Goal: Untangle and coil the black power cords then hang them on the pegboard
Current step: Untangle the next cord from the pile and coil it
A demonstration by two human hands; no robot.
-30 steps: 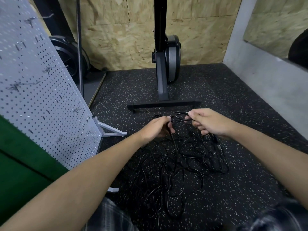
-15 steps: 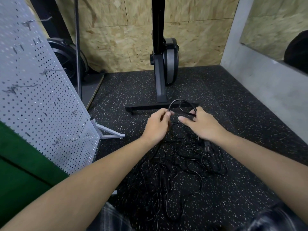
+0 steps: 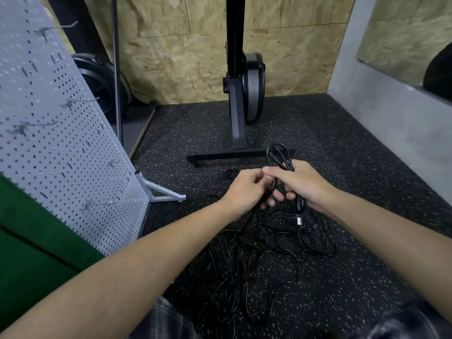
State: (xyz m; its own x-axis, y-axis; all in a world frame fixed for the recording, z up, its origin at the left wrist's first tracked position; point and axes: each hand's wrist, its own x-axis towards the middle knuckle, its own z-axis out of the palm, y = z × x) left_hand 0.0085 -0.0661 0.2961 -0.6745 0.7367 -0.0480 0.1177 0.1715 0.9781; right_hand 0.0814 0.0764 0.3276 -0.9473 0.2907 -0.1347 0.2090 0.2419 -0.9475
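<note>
Pegboard (image 3: 61,143) far left, standing on the mat (image 3: 342,167). Pinches a cord (image 3: 272,184) with the left hand (image 3: 247,189), fingers curled, above the tangle (image 3: 269,241) lying there. Grips a small loop (image 3: 277,144) in the right hand (image 3: 303,184), plug (image 3: 299,205) apparently dangling just below the palm.

**Both hands closed on one cord, meeting just above centre**

The person's bare left forearm (image 3: 146,260) reaches in from 7 o'clock and the right forearm (image 3: 391,238) from 4 o'clock. The left hand (image 3: 245,189) has curled fingers that pinch a thin black power cord (image 3: 269,155). The right hand (image 3: 304,184), touching it on its 3 o'clock side, grips the cord's loop, knuckles up and thumb pointing toward 9 o'clock.
</note>
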